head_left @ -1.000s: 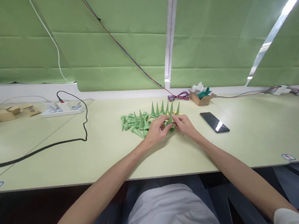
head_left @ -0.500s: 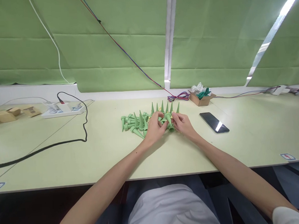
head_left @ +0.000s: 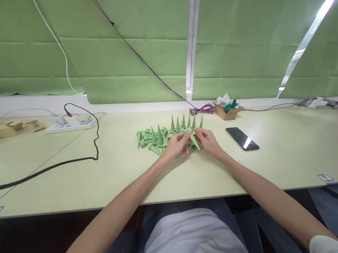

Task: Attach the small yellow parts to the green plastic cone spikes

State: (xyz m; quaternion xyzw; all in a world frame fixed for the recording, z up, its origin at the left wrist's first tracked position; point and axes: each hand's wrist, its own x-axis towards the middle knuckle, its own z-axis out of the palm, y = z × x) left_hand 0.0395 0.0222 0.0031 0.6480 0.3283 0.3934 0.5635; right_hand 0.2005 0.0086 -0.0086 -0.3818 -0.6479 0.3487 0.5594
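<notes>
My left hand [head_left: 178, 144] is closed on a green spike [head_left: 195, 141], whose tip points down toward me. Close beside it, my right hand [head_left: 206, 139] pinches a small yellow piece [head_left: 194, 132] at the spike's wide end; the fingertips partly cover it. Left of my hands lies a pile of green cone spikes [head_left: 154, 140], some lying flat and some upright. Behind my hands several upright green spikes [head_left: 183, 121] stand in a row, with small yellow bits among them.
A black phone [head_left: 242, 138] lies to the right. Behind it sits a small cardboard box [head_left: 228, 114] near coiled red and blue wires [head_left: 201, 109]. At the left are a power strip [head_left: 70, 125], a black cable [head_left: 58, 164] and cardboard pieces [head_left: 4, 131].
The green spike between my hands has turned so its tip points down and toward me. My left hand has shifted slightly down, and its fingers have moved around the spike.
</notes>
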